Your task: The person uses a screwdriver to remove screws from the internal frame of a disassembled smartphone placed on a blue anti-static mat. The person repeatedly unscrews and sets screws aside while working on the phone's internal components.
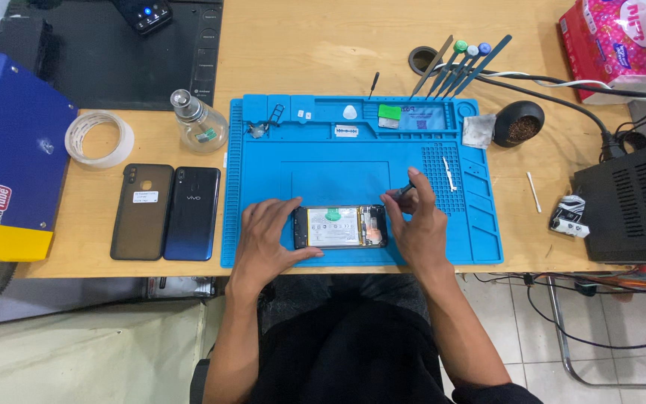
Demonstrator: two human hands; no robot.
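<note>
An opened phone [340,227] with its back removed lies on the blue repair mat [360,161], its battery and boards exposed. My left hand [267,239] rests on the mat and steadies the phone's left end with thumb and fingers. My right hand [415,221] is at the phone's right end and pinches a thin dark tool [407,188], probably a small screwdriver, its tip down by the phone's right edge.
Two phones [166,213] lie face down left of the mat, near a tape roll [99,138] and a glass bottle [198,123]. Several pry tools [457,63] lie behind the mat. A black box [629,202] stands right, a blue machine [9,157] left.
</note>
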